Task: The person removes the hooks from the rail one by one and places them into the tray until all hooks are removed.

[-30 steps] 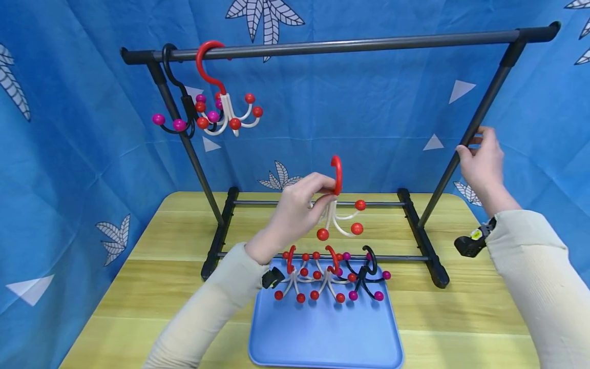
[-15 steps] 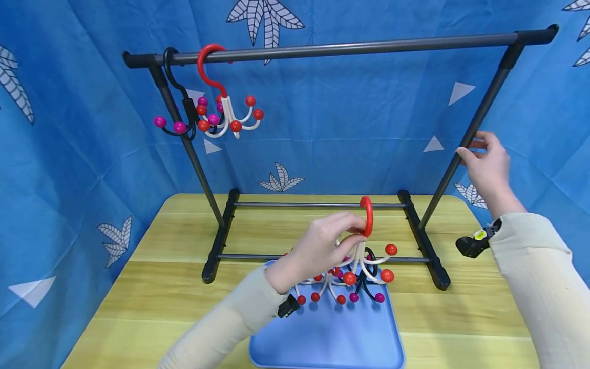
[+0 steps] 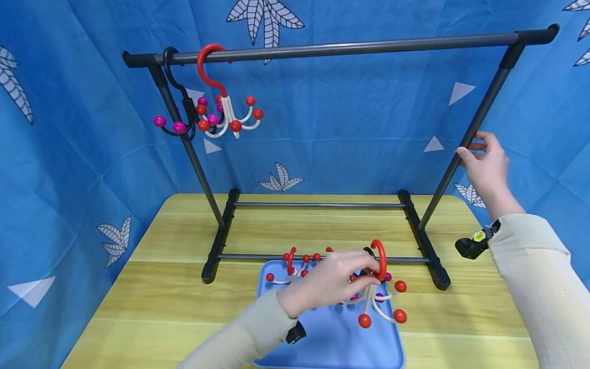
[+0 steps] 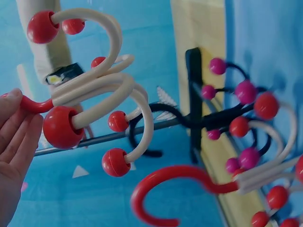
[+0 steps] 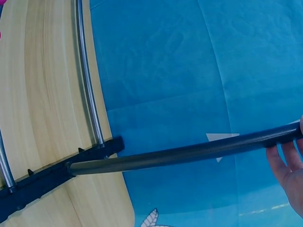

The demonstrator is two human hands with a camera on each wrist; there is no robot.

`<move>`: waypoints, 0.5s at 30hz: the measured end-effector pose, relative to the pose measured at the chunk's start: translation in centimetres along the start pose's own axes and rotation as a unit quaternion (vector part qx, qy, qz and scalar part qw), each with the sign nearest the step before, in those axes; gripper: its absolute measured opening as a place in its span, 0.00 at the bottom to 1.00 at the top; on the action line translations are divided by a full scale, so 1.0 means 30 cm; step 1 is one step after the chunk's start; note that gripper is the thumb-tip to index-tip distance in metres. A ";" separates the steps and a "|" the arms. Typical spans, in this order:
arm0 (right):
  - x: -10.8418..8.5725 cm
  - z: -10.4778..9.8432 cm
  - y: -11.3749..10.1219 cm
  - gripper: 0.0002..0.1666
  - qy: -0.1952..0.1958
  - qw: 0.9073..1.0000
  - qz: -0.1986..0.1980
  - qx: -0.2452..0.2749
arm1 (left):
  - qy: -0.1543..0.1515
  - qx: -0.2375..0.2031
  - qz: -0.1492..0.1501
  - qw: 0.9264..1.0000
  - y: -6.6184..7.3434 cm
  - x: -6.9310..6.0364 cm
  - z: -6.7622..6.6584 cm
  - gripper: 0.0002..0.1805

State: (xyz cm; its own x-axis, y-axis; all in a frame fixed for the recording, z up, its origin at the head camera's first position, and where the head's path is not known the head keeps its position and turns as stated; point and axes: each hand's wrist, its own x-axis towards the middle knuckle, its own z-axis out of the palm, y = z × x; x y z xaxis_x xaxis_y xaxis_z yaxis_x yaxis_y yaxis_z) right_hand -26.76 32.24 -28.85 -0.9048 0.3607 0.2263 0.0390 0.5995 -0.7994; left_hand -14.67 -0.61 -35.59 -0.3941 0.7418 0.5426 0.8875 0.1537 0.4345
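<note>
My left hand [image 3: 329,279] pinches the red hook of a white hanger with red balls [image 3: 380,259], held over the right part of the blue tray [image 3: 341,338]. In the left wrist view the fingers hold the hook of this white hanger [image 4: 90,90]. My right hand [image 3: 487,166] grips the right upright of the black rack [image 3: 484,110], thumb in front; the right wrist view has that upright [image 5: 189,153] in the fingers. Behind my left hand, a black hanger with magenta balls [image 4: 222,118] and white hangers lie at the tray's back, partly hidden.
On the left end of the rack's top bar [image 3: 350,48] hang a black hanger [image 3: 189,107] and a white one with a red hook [image 3: 212,79]. The rack's feet [image 3: 220,241] stand on the wooden table [image 3: 152,302], with a blue curtain behind.
My left hand has moved down and to the right with the white hanger, from behind the tray to over its right side. My right hand keeps its hold on the upright.
</note>
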 end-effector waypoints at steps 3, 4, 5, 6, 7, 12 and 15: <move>0.001 0.001 0.002 0.33 0.003 1.000 0.000 -0.004 | -0.016 -0.006 0.004 1.000 -0.003 -0.016 0.029 0.09; 0.002 0.000 0.004 0.33 0.002 1.000 0.000 -0.005 | -0.020 -0.008 0.007 1.000 -0.005 -0.021 0.039 0.08; 0.002 -0.002 0.005 0.33 0.001 1.000 -0.001 -0.007 | -0.026 -0.002 0.008 1.000 -0.006 -0.026 0.048 0.08; 0.003 -0.004 0.006 0.33 0.000 1.000 -0.002 -0.008 | -0.031 0.001 0.010 0.999 -0.008 -0.031 0.057 0.08; 0.003 -0.006 0.007 0.34 -0.001 1.000 -0.003 -0.009 | -0.037 0.008 0.011 0.999 -0.009 -0.036 0.066 0.08; 0.006 -0.016 0.008 0.34 -0.015 1.000 -0.003 0.004 | -0.054 0.041 0.003 0.998 -0.020 -0.058 0.112 0.08; 0.005 -0.015 0.006 0.34 -0.017 1.000 -0.001 0.010 | -0.059 0.048 -0.008 0.997 -0.029 -0.073 0.141 0.07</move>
State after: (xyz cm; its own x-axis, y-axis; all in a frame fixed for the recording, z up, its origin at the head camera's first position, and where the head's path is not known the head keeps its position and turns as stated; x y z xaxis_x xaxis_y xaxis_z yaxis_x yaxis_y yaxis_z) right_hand -26.70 32.74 -28.71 -0.9190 0.3346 0.2086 0.0295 0.5859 -0.8099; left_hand -13.58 0.39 -40.20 -0.3820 0.8100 0.4449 0.9026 0.2236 0.3680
